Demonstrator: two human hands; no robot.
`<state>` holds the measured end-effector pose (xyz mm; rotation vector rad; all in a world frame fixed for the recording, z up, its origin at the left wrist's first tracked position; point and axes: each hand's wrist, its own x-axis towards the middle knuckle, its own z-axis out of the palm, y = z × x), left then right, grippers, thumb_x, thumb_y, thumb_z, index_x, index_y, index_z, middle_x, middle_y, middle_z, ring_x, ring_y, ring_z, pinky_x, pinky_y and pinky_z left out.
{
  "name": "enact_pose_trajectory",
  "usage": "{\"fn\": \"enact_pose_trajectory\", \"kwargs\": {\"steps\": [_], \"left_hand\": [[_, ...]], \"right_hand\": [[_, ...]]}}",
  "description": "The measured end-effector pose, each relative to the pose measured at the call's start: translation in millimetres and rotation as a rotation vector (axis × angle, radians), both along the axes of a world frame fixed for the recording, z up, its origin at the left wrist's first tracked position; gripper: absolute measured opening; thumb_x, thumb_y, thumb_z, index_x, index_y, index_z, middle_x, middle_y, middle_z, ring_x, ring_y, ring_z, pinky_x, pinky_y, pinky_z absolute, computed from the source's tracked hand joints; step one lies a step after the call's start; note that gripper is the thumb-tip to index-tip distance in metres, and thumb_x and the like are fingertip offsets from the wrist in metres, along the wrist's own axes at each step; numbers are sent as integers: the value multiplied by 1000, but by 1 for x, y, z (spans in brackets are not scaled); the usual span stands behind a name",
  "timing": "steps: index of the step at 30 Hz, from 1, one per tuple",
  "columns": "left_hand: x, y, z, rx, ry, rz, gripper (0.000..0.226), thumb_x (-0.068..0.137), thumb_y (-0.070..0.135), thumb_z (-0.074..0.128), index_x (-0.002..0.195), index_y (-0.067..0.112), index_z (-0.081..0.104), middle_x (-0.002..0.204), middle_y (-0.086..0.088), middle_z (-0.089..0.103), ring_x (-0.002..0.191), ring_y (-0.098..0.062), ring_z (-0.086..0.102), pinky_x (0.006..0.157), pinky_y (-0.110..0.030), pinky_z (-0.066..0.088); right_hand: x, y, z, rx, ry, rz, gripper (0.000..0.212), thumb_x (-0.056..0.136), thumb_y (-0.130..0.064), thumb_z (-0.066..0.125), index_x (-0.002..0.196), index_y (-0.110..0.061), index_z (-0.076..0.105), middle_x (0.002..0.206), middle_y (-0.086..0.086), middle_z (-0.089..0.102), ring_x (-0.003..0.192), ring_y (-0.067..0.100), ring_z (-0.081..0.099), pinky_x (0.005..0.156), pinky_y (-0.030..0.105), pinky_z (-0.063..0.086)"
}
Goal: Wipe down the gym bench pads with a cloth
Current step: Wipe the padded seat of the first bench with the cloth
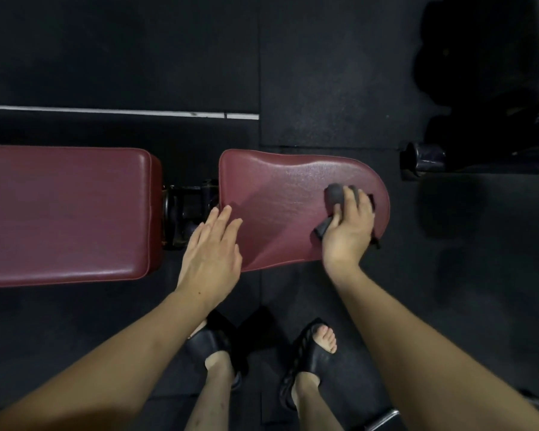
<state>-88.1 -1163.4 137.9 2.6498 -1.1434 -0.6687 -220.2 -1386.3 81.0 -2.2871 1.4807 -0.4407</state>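
Forearms: both of mine reach in from the bottom edge, bare, and sit closest to the lens.
Feet: I see two, in black slides [311, 357], standing on the floor between my arms.
Right hand [349, 225]: clenched around a dark grey cloth [335, 194], pressing it onto the seat pad [280, 194] near its rounded right end. A bunched lump of cloth sticks out past my fingertips, and a fold pokes out by my thumb.
Left hand [213, 244]: released, fingers straight and close together, holding nothing. It lies over the near left corner of the seat pad; I cannot tell whether the palm touches the pad or only hovers.
Pads: two maroon vinyl pads lie in a row. The long pad [66, 213] runs off the left edge; the shorter seat pad, with a wavy far edge, is to its right.
Gap: between the pads I see black metal hinge hardware [189, 206].
Sheen: the seat pad looks brighter across its middle and darker in a wedge beside my left hand.
Floor [324, 73]: black rubber mats with visible seams, and a white line [119, 112] beyond the long pad.
Room: dim. Dark rounded gear [427, 157] sits at far right; what it is I cannot tell.
Writing: none I can read.
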Motion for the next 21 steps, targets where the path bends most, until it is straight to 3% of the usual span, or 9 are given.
{"fn": "enact_pose_trajectory", "kwargs": {"steps": [4,8,12,15,18,19,21], "left_hand": [[-3,19,6,30,24,36,54,102,21,49,154,12,41,168,-7,24,158,-22,14,127,-43,21],[-9,34,23,62,33,77,54,102,20,48,155,14,40,169,-4,23,158,-21,12,128,-41,17],[-21,30,63,104,52,130,57,104,25,43,159,19,31,170,0,17,158,-17,7,129,-39,13],[-31,13,106,169,75,144,60,106,38,37,163,24,21,171,2,15,158,-18,7,128,-40,13],[-41,-7,161,200,91,178,62,106,44,34,163,25,20,171,0,16,158,-19,10,128,-41,15],[-44,-15,184,189,88,199,61,106,44,34,163,24,21,171,0,17,158,-19,11,127,-42,16],[-52,-32,232,142,73,228,60,107,44,34,162,24,24,170,0,20,158,-20,14,127,-42,19]], "right_hand": [[21,76,10,66,-2,113,51,96,-3,62,144,-19,59,155,7,50,147,28,40,126,52,25],[16,113,22,209,-55,362,64,86,10,66,141,-21,62,154,3,51,148,21,36,128,43,20],[1,93,44,506,-103,448,49,93,6,63,136,-18,68,145,3,59,138,21,53,120,42,39],[-12,66,94,611,-116,475,39,96,3,63,131,-13,71,133,0,67,126,15,61,114,38,45],[-27,33,167,691,-87,482,33,99,-4,64,129,-16,71,124,-10,68,118,7,61,108,19,43],[-33,22,194,693,-68,509,33,99,-7,65,130,-18,70,124,-12,68,119,6,61,104,12,41],[-44,0,247,663,-36,540,34,99,-13,66,133,-20,69,130,-10,69,123,9,61,103,11,39]]}}
